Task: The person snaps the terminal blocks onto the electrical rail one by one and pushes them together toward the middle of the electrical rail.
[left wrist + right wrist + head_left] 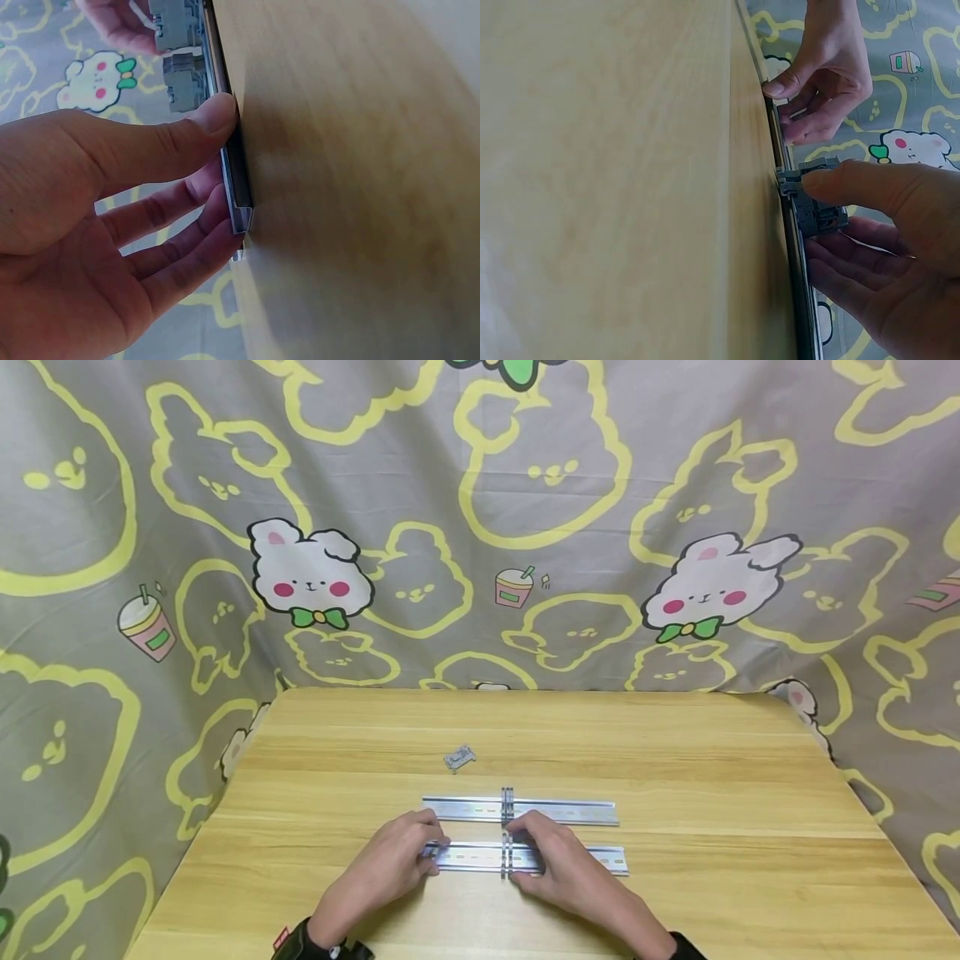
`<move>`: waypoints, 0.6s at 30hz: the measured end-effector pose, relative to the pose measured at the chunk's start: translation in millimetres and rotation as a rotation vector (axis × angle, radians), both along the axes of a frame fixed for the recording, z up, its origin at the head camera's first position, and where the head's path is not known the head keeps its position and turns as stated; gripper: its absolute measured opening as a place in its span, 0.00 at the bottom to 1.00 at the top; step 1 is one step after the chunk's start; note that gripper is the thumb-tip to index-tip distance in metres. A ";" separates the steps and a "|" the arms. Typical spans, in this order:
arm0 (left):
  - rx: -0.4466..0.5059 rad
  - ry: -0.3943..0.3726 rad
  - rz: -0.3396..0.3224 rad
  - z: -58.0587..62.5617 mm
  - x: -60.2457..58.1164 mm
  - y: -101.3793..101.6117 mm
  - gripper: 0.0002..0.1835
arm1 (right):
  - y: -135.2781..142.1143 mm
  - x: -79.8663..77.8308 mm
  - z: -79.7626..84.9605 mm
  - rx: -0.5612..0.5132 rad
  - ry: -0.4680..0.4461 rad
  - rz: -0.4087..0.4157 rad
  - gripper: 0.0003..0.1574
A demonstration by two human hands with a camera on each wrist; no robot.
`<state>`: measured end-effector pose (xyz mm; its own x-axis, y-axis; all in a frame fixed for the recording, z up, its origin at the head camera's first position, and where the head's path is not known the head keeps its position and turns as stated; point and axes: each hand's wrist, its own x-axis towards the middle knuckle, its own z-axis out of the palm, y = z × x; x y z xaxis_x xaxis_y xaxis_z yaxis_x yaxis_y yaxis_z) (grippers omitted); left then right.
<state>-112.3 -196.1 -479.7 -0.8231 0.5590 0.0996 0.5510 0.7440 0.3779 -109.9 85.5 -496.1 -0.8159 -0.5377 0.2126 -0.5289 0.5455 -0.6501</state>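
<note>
Two metal DIN rails lie parallel on the table, a near rail [472,859] and a far rail [573,812]. My left hand [393,856] holds the near rail's left end, thumb on the near edge and fingers on the far edge. Slim grey terminal blocks [506,855] sit across the middle of the near rail. My right hand [566,868] pinches one block [825,214] between thumb and fingers. More thin blocks [507,803] stand on the far rail at about the same spot. How firmly the pinched block is seated cannot be told.
Behind the rails, a loose grey piece [460,758] lies on the wooden table [712,760]. A patterned grey curtain [420,485] hangs along the table's back and sides.
</note>
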 end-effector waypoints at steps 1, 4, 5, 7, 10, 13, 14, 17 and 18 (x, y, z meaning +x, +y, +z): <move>-0.001 0.001 0.001 -0.1 0.0 -0.1 0.15 | 0.1 0.2 0.1 0.004 -0.003 -0.001 0.34; 0.001 0.006 -0.001 -0.4 -0.1 -0.2 0.15 | 0.9 0.4 1.6 0.020 -0.010 -0.003 0.37; 0.002 0.006 -0.002 -0.4 -0.2 -0.2 0.15 | 1.6 0.4 2.6 0.024 -0.015 -0.002 0.38; 0.003 0.000 -0.002 -0.4 -0.4 -0.2 0.15 | 3.7 0.2 4.9 0.035 -0.023 0.003 0.39; 0.005 -0.008 -0.004 -0.1 -0.4 -0.3 0.14 | 8.3 -0.8 8.9 0.038 -0.029 0.017 0.40; 0.005 -0.007 -0.001 0.0 -0.2 -0.5 0.15 | 13.7 -3.2 13.9 0.010 -0.022 0.031 0.37; 0.006 -0.006 -0.001 0.0 -0.1 -0.6 0.15 | 15.4 -4.4 16.1 -0.004 -0.023 0.034 0.36; 0.009 -0.003 -0.001 -0.4 0.2 -0.7 0.15 | 18.6 -9.6 24.5 -0.040 -0.024 0.031 0.31; 0.010 -0.005 -0.001 -0.6 0.3 -0.7 0.15 | 18.4 -12.3 28.1 -0.050 -0.030 0.029 0.29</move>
